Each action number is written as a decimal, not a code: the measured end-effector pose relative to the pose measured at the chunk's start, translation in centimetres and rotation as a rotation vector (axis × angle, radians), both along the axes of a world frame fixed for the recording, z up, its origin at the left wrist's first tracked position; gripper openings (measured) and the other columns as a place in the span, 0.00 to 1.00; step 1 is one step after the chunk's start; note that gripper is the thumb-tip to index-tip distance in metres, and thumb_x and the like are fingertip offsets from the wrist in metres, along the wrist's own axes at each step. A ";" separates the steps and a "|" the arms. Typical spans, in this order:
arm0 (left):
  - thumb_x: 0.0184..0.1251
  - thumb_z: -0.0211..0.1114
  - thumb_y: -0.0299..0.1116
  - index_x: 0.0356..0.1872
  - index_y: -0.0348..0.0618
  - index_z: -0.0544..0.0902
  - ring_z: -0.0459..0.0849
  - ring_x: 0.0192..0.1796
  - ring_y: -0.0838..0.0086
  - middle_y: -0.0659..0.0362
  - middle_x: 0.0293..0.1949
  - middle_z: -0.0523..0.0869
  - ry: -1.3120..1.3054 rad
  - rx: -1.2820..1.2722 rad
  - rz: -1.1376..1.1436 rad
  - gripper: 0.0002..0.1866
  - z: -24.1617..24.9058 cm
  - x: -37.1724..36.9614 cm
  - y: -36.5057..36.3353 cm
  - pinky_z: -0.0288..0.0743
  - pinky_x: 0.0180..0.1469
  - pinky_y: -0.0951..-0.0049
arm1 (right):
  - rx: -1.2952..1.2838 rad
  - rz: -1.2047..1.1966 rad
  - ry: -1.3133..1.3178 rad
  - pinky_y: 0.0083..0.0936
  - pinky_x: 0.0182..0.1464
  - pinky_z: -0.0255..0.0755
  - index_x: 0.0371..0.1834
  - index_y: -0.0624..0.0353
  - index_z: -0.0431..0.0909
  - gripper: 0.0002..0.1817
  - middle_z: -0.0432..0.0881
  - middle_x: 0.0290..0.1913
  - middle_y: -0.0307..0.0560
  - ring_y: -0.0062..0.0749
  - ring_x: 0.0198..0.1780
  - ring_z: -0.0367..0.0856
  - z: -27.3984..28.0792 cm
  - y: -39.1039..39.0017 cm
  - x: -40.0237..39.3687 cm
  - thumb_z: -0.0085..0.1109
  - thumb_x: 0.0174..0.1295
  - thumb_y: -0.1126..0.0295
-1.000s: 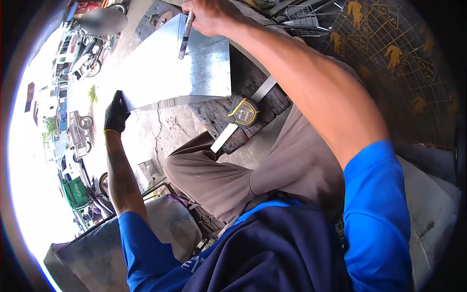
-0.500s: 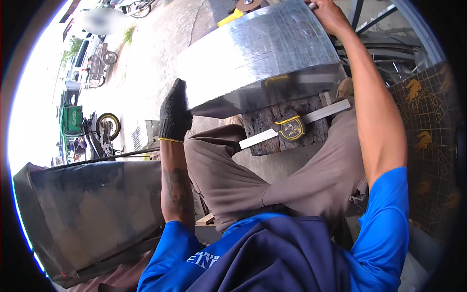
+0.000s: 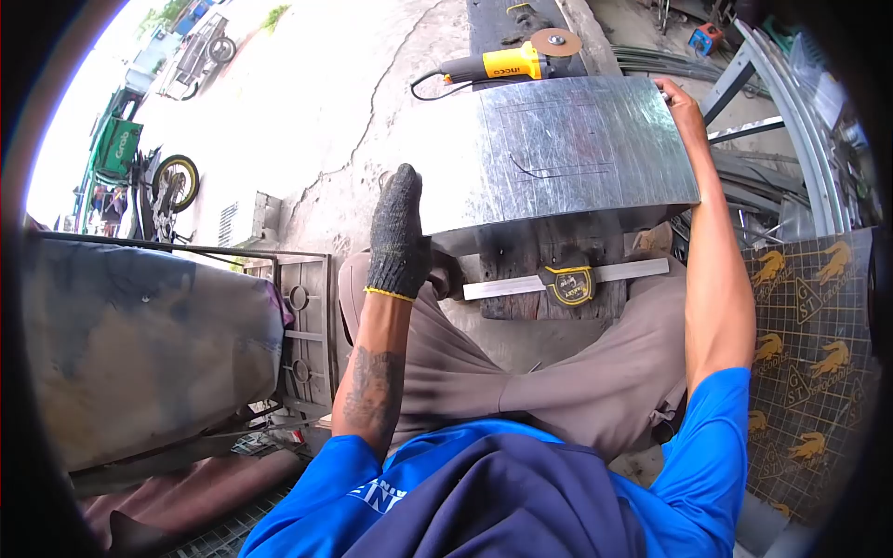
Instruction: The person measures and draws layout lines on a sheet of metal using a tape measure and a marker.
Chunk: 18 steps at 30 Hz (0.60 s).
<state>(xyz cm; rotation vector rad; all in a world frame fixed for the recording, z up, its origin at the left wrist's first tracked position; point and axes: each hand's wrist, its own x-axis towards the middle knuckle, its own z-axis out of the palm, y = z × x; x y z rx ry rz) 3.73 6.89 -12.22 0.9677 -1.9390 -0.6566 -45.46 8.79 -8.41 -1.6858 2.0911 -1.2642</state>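
A shiny metal sheet [image 3: 567,149] with scribed lines lies across a dark wooden block [image 3: 521,260]. My left hand [image 3: 398,232], in a black knit glove, grips the sheet's near left edge. My bare right hand [image 3: 684,107] holds the sheet's far right corner. Below the sheet, a yellow-and-black tape measure [image 3: 569,284] rests on a flat steel ruler [image 3: 502,285] on the block, just above my knees.
A yellow angle grinder [image 3: 507,63] lies on the concrete beyond the sheet. Metal bars and frames [image 3: 781,102] crowd the right. A patterned black mat [image 3: 809,325] is at right, a metal rack [image 3: 302,325] and a grey bundle [image 3: 139,335] at left. Motorbikes [image 3: 167,181] stand far left.
The sheet has been lowered and turned flatter over the block, showing its scribed lines. My right hand has shifted from the top edge to the far right corner. The view has tilted down.
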 end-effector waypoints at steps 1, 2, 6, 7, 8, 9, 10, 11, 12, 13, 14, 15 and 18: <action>0.79 0.55 0.25 0.75 0.30 0.69 0.72 0.77 0.60 0.47 0.74 0.75 0.579 0.486 -0.098 0.26 -0.2 -0.6 0.1 0.61 0.81 0.64 | 0.027 0.003 -0.039 0.25 0.47 0.77 0.58 0.46 0.86 0.18 0.89 0.42 0.37 0.22 0.41 0.83 0.1 -0.1 0.0 0.69 0.64 0.69; 0.66 0.61 0.19 0.75 0.32 0.70 0.71 0.78 0.55 0.46 0.75 0.74 0.774 0.547 -0.206 0.33 -0.2 -0.6 0.4 0.61 0.81 0.61 | 0.021 0.001 -0.029 0.24 0.48 0.77 0.57 0.50 0.86 0.16 0.89 0.42 0.36 0.22 0.42 0.83 0.1 0.0 -0.1 0.69 0.66 0.69; 0.40 0.76 0.22 0.74 0.35 0.73 0.68 0.78 0.44 0.41 0.75 0.72 -0.423 -0.335 -0.181 0.49 1.5 2.5 -2.2 0.61 0.81 0.53 | -0.018 -0.047 -0.298 0.19 0.45 0.77 0.55 0.56 0.87 0.13 0.89 0.45 0.37 0.19 0.43 0.84 1.2 1.8 0.2 0.66 0.70 0.67; 0.52 0.75 0.24 0.73 0.34 0.74 0.71 0.77 0.48 0.41 0.73 0.75 -0.372 -0.273 -0.211 0.41 2.9 2.0 -2.2 0.62 0.80 0.57 | -0.008 -0.050 -0.278 0.19 0.45 0.77 0.55 0.56 0.87 0.13 0.89 0.45 0.37 0.19 0.43 0.84 1.5 2.7 0.0 0.66 0.70 0.67; 0.60 0.75 0.28 0.72 0.33 0.75 0.74 0.75 0.50 0.41 0.70 0.78 -0.223 0.031 -0.069 0.36 3.6 0.6 -2.9 0.65 0.79 0.59 | 0.093 -0.210 -0.284 0.20 0.43 0.78 0.57 0.56 0.86 0.15 0.90 0.47 0.39 0.20 0.43 0.85 1.8 3.8 -0.1 0.65 0.71 0.65; 0.67 0.74 0.31 0.71 0.33 0.76 0.77 0.74 0.52 0.41 0.68 0.81 -0.072 0.335 0.070 0.32 3.6 -0.9 -4.2 0.68 0.77 0.61 | 0.190 -0.371 -0.287 0.21 0.41 0.79 0.59 0.56 0.84 0.16 0.91 0.48 0.40 0.20 0.44 0.85 2.2 4.8 -0.1 0.64 0.72 0.63; 0.75 0.71 0.44 0.69 0.32 0.78 0.86 0.63 0.59 0.45 0.58 0.88 -0.082 0.044 0.064 0.30 4.1 -1.3 -5.3 0.77 0.66 0.66 | 0.200 -0.371 -0.268 0.21 0.41 0.79 0.59 0.56 0.84 0.16 0.91 0.48 0.40 0.20 0.44 0.85 1.9 5.7 -0.8 0.64 0.72 0.63; 0.73 0.71 0.51 0.64 0.33 0.80 0.88 0.47 0.68 0.51 0.48 0.89 0.339 0.545 0.018 0.32 4.7 -1.8 -6.3 0.82 0.52 0.68 | 0.103 -0.439 -0.381 0.22 0.39 0.79 0.61 0.56 0.82 0.19 0.91 0.49 0.42 0.22 0.43 0.86 1.7 6.6 -1.4 0.62 0.74 0.59; 0.76 0.69 0.49 0.56 0.36 0.79 0.85 0.40 0.72 0.56 0.41 0.86 0.422 0.725 0.059 0.24 6.0 -1.9 -8.2 0.81 0.47 0.71 | 0.004 -0.502 -0.495 0.23 0.38 0.80 0.64 0.56 0.80 0.21 0.91 0.51 0.44 0.24 0.43 0.86 1.8 7.3 -1.8 0.61 0.76 0.56; 0.79 0.66 0.46 0.48 0.40 0.79 0.82 0.33 0.75 0.60 0.34 0.83 0.505 0.902 0.096 0.18 7.0 -1.9 -10.3 0.80 0.42 0.74 | -0.035 -0.566 -0.467 0.22 0.38 0.80 0.66 0.58 0.77 0.25 0.91 0.51 0.46 0.26 0.44 0.86 3.0 7.7 -1.5 0.55 0.79 0.50; 0.78 0.67 0.47 0.43 0.44 0.76 0.75 0.29 0.80 0.64 0.30 0.77 0.565 0.776 0.131 0.16 8.3 -3.0 -11.4 0.74 0.37 0.76 | -0.122 -0.592 -0.447 0.21 0.37 0.79 0.65 0.59 0.77 0.26 0.91 0.49 0.47 0.24 0.41 0.85 4.3 7.9 -1.1 0.52 0.80 0.48; 0.77 0.68 0.47 0.38 0.49 0.74 0.67 0.25 0.84 0.69 0.27 0.70 0.620 0.651 0.166 0.16 8.8 -4.0 -12.5 0.69 0.32 0.79 | -0.209 -0.618 -0.428 0.20 0.35 0.78 0.64 0.60 0.78 0.28 0.91 0.46 0.47 0.23 0.38 0.84 5.7 8.0 -0.5 0.50 0.81 0.46; 0.78 0.66 0.48 0.46 0.42 0.80 0.79 0.33 0.77 0.62 0.32 0.80 0.710 0.618 -0.097 0.17 7.7 -4.4 -17.4 0.79 0.45 0.72 | -0.379 -0.452 -0.467 0.16 0.32 0.72 0.62 0.62 0.78 0.33 0.81 0.26 0.38 0.15 0.25 0.72 11.2 7.6 5.8 0.45 0.81 0.39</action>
